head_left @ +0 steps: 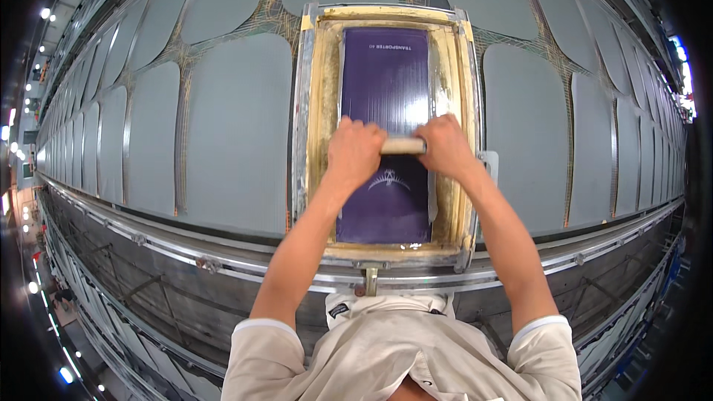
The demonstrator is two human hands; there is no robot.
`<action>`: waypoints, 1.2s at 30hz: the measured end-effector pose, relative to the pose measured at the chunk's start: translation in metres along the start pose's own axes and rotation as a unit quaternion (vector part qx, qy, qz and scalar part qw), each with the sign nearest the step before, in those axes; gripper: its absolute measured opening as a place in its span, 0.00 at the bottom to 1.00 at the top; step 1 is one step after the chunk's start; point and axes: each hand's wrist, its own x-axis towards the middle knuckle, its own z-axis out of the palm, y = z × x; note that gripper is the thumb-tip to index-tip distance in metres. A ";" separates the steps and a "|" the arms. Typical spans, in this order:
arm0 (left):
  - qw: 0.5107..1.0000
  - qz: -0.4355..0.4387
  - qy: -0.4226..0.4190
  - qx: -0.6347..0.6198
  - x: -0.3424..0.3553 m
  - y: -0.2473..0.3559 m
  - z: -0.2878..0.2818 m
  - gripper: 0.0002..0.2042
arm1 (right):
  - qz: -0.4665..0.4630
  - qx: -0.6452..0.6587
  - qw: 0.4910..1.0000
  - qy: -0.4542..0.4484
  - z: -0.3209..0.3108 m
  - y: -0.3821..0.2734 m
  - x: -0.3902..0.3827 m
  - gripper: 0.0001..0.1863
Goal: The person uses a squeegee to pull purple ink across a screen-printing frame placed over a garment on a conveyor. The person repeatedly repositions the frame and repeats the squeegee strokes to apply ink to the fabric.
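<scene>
A screen-printing frame (304, 141) with taped, yellowed edges lies in front of me. Its dark purple mesh (385, 67) carries pale lettering at the far end and a small pale emblem nearer me. Both my hands are closed round a squeegee (402, 146) with a light wooden handle, held crosswise over the middle of the mesh. My left hand (356, 150) grips the handle's left end, and my right hand (447, 146) its right end. The squeegee's blade is hidden beneath the handle and hands.
Grey, rounded cut panels (238, 126) lie in rows on the long table to both sides and beyond the frame. A metal rail (245, 269) runs along the table's near edge, with a bracket (370, 279) at the frame's near end.
</scene>
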 end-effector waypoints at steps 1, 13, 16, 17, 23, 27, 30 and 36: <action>1.000 0.001 0.004 -0.002 -0.023 0.013 -0.001 0.10 | -0.003 -0.002 1.000 -0.001 0.000 -0.016 -0.023 0.10; 1.000 -0.004 -0.027 -0.005 -0.149 0.079 0.001 0.20 | 0.198 0.112 0.962 0.153 -0.021 -0.031 -0.113 0.24; 0.999 -0.002 -0.037 0.004 -0.152 0.083 0.003 0.23 | 0.383 -0.014 0.877 0.291 0.000 0.032 -0.111 0.22; 0.999 -0.002 -0.034 0.006 -0.153 0.083 0.004 0.23 | 0.418 0.016 0.870 0.261 0.005 0.038 -0.110 0.20; 1.000 -0.002 -0.024 0.016 -0.154 0.080 0.006 0.21 | 0.395 0.159 0.853 0.301 0.029 0.065 -0.110 0.15; 0.999 -0.004 -0.007 0.031 -0.165 0.085 0.013 0.17 | 0.407 0.163 0.848 0.296 0.024 0.055 -0.109 0.15; 0.999 -0.002 0.047 0.017 -0.168 0.090 0.018 0.15 | 0.376 0.174 0.861 0.296 0.017 0.068 -0.120 0.13; 0.997 -0.012 0.070 -0.005 -0.175 0.096 0.010 0.16 | 0.404 0.199 0.848 0.281 -0.020 0.040 -0.118 0.12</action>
